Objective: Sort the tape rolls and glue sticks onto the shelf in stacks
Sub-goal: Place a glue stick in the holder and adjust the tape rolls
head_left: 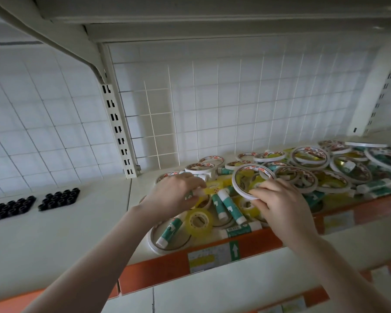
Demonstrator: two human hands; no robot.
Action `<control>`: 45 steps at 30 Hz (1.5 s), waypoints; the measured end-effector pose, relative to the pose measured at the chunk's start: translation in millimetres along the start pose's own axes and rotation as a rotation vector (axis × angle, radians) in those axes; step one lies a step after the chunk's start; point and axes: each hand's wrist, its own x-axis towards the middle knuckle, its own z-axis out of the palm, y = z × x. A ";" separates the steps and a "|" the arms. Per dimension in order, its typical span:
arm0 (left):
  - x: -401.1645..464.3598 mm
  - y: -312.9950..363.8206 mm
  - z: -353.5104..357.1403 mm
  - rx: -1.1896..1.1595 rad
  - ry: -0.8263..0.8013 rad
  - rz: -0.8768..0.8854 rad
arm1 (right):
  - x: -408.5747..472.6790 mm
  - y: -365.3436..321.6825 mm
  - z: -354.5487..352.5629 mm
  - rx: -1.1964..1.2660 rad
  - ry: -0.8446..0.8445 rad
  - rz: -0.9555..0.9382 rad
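Note:
A loose pile of thin white tape rolls [307,158], yellow clear tape rolls [200,220] and green-and-white glue sticks [229,205] covers the right half of the cream shelf [77,222]. My right hand [282,202] grips a large thin white tape roll [242,177], tilted up above the pile. My left hand [174,195] reaches into the pile's left part; its fingers curl round a small yellow tape roll [212,188]. More rolls lie partly hidden under both hands.
Two clusters of small black rings [59,198] sit on the shelf at the left. A white wire grid back panel [212,109] and a slotted upright [117,129] stand behind. An orange price strip [167,269] edges the shelf front; another shelf hangs overhead.

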 end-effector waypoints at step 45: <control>-339.9 -319.3 -222.8 -0.206 0.413 -0.670 | 120.0 -466.9 143.9 0.347 -0.360 0.051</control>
